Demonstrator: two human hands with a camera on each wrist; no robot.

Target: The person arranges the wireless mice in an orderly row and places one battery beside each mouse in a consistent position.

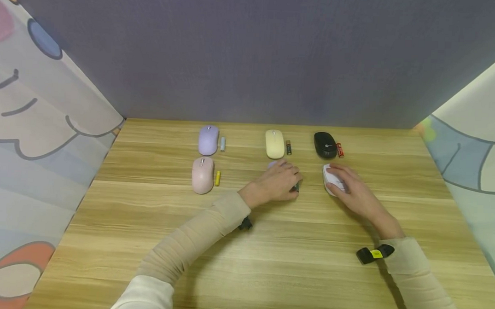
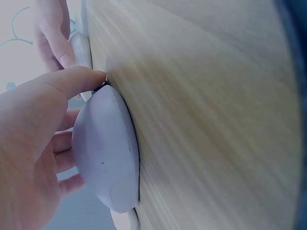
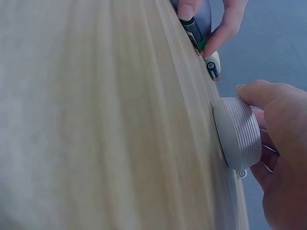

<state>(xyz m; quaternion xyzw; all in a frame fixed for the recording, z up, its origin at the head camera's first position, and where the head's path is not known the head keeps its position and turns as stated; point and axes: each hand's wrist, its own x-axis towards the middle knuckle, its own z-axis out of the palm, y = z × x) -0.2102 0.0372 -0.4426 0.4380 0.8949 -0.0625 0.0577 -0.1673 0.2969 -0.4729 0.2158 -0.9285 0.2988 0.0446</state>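
My left hand (image 1: 277, 181) reaches across a lavender mouse (image 2: 108, 148), which the hand mostly covers in the head view. Its thumb and a finger pinch a dark battery with a green end (image 3: 193, 33), lying on the table beside that mouse. On the right, my right hand (image 1: 355, 191) holds a white mouse (image 1: 333, 179) with ridged sides (image 3: 245, 134), thumb on one side and fingers on the other. This mouse sits on the tabletop. A battery's round end (image 3: 242, 174) shows just beyond it in the right wrist view.
Behind stand a purple mouse (image 1: 208, 140) with a pale blue battery (image 1: 223, 144), a yellow mouse (image 1: 274, 144) with a dark battery (image 1: 289, 147), and a black mouse (image 1: 325, 145) with a red battery (image 1: 340, 150). At left lie a pink mouse (image 1: 203, 175) and yellow battery (image 1: 218, 178).
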